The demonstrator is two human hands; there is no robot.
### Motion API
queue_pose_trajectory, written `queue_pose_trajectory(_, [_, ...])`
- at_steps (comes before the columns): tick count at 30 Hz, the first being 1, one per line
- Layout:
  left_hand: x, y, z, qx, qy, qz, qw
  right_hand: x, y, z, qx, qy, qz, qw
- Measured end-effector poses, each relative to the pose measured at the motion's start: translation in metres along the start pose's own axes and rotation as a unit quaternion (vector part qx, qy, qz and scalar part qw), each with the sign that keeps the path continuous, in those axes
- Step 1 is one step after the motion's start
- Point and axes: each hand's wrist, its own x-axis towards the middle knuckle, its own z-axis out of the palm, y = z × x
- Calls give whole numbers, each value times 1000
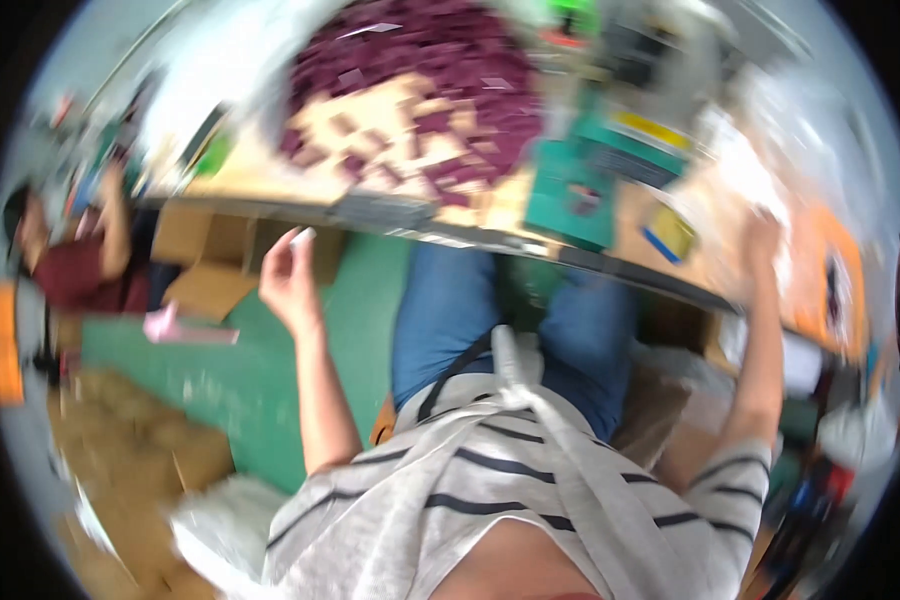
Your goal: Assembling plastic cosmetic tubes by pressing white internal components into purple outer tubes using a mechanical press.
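one small white item (306, 236) is seemingly pinched by the left hand (288, 283) near the table (627, 222) edge; the right hand's (762, 238) grip cannot be told, being blurred beside white material (735, 165). maroon pieces (450, 55) are heaped ahead, presumably for easy reach; contents of the open carton (183, 235) are hidden.

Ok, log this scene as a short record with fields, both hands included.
Left hand: in front of the table, fingers bent; whitish spot there too blurred to identify
Right hand: at the table's right, by white plastic; contact unclear
On table: heap of flat maroon pieces, green machine, yellow-and-blue block
Left background: co-worker in maroon shirt, cardboard box
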Motion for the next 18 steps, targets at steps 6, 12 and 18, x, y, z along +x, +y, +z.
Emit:
queue_pose_trajectory(6, [47,-79,-107,84,216,17,973,1,-30,-10,-41,-22,-65,997])
queue_pose_trajectory(12, [175,-154,-201,242,217,14,946,7,-31,-3,26,-5,-86,996])
queue_pose_trajectory(18, [111,-70,-55,112,114,177,971,-43,-83,-43,187,39,12,981])
